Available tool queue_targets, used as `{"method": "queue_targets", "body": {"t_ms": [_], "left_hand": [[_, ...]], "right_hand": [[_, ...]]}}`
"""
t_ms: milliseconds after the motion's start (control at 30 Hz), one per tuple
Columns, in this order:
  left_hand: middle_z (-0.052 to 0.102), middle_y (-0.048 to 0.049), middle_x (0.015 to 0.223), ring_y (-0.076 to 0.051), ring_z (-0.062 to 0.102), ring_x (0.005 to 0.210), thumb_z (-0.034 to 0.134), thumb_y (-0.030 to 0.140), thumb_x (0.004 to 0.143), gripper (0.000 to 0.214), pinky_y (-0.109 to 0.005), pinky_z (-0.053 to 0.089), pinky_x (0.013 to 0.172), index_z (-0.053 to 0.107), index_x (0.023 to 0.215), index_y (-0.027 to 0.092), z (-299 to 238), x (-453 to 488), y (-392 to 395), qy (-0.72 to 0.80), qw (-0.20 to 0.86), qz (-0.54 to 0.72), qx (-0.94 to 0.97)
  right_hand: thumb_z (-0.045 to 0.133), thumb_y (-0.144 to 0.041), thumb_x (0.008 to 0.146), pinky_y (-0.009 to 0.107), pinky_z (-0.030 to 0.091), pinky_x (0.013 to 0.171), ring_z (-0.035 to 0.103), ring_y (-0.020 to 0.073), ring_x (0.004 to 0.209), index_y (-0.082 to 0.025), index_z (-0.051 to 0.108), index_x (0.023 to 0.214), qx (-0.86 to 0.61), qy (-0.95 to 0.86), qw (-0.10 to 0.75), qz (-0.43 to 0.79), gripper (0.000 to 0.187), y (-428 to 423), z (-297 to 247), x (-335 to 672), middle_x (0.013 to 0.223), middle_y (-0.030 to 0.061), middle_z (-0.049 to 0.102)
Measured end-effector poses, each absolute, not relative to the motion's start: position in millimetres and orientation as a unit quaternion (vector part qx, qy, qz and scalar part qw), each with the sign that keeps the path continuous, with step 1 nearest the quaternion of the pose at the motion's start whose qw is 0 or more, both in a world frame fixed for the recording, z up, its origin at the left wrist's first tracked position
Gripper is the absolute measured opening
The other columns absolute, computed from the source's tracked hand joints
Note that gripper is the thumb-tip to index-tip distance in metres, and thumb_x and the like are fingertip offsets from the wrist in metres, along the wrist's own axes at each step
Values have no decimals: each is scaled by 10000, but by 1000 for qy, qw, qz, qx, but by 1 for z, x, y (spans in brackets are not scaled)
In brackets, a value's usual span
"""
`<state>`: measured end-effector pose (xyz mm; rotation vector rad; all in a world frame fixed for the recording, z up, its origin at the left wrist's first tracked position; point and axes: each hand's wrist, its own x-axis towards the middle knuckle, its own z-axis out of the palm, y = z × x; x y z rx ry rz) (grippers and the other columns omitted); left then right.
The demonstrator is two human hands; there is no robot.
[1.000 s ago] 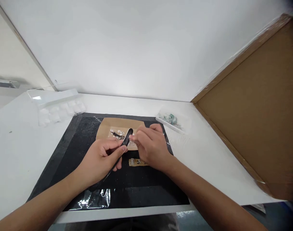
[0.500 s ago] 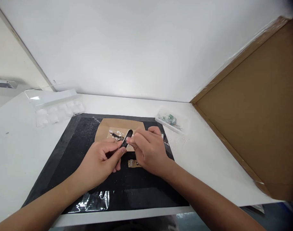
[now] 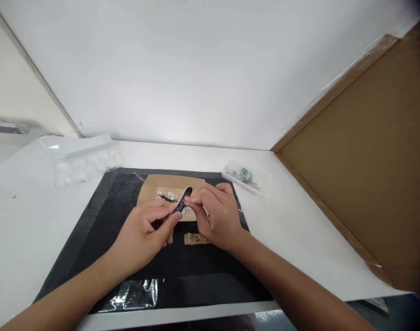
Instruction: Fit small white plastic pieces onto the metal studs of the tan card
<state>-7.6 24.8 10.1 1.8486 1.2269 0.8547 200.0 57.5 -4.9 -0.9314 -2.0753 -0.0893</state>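
Between the thumb and fingers of my left hand (image 3: 149,225) is a narrow black strip (image 3: 185,197) with a rounded end and a white edge, tilted up to the right. My right hand (image 3: 218,214) is closed in a pinch, its fingertips at the strip's dark face; anything between them is too small to make out. Behind the hands lies a brown paper tray (image 3: 149,186) with small white pieces (image 3: 171,195) and a thin black item (image 3: 164,197) in it. Below the right hand, partly covered by it, rests a small brown strip (image 3: 192,238) bearing a clear piece.
A black mat (image 3: 134,257) covers the middle of the white table (image 3: 320,257). At the back left stands a clear compartment box (image 3: 85,165) with its lid up. A small clear box (image 3: 242,177) with greenish contents sits back right. A cardboard panel (image 3: 361,161) leans along the right.
The whole view has shifted slightly, so the table things appear a little lower. My right fingertips have moved slightly right along the black strip, which stays in my left hand.
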Motion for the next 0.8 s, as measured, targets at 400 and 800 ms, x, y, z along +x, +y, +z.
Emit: {"method": "queue_targets", "body": {"t_ms": [400,800], "left_hand": [[632,13,732,-123,575,622,632,426,1025,271,-227,454,588,823,1096,246,-1,-9,29,509,334,372,701],[739,0,976,-136,623,746,694,496,993,384,-210,498,614,761,1347,364,-1,-9,32,517,329,385,689]], "right_hand": [[664,-301,1039,350,529,721,664,169,744,-242,681,992,-392,-698,511,311,77,57,-13,208,872,13,701],[727,-386,1001,335,608,732,724,174,803,-246,697,1045,-372,-635,521,431,150,58,-12,207,894,22,719]]}}
